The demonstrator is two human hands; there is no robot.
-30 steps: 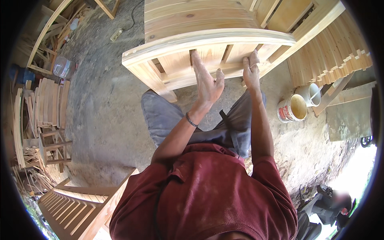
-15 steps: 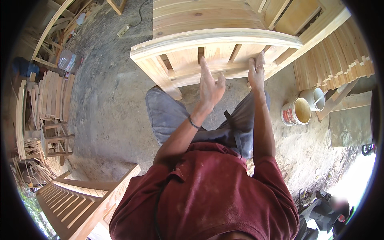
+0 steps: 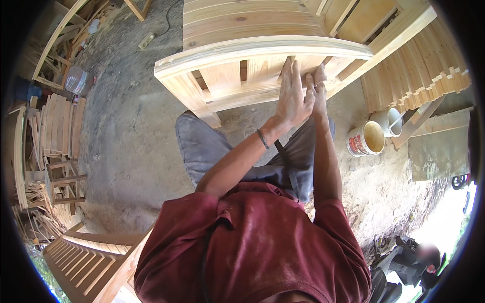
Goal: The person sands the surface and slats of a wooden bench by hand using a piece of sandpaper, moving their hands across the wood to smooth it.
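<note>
- Both your left hand (image 3: 293,101) and your right hand (image 3: 319,91) reach forward to the slatted wooden panel (image 3: 225,78), side by side, pale dust on the fingers.
- Panel location: upper middle of view, ahead of your knees, under a curved top rail (image 3: 262,46); it forms the near end of a larger pale wooden furniture piece (image 3: 247,21).
- Left grip: released; fingers stretched out, tips at a gap between slats just below the rail, thumb apart from them.
- Right grip: thumb and fingers at the slats, right of your left hand; can't tell if it clasps an edge or only rests there.
- Hands overlap in view; can't tell if they touch.
- Your left wrist has a dark bracelet (image 3: 262,139); you wear a maroon shirt (image 3: 273,242) and grey trousers (image 3: 207,144), knees spread.
- To your right: one bucket (image 3: 357,142) just beside a second bucket (image 3: 392,132) with a stick in it; stacked wooden pieces (image 3: 411,68) beyond.
- To your left: clear plastic jug (image 3: 79,82) on the floor (image 3: 136,126), stacked boards (image 3: 63,123), small wooden frame (image 3: 66,180).
- Ahead left: socket block (image 3: 146,41) with a cord.
- Behind left: another slatted wooden piece (image 3: 83,267), tilted in view.
- Lower right: dark object (image 3: 406,260), partly blurred.
</note>
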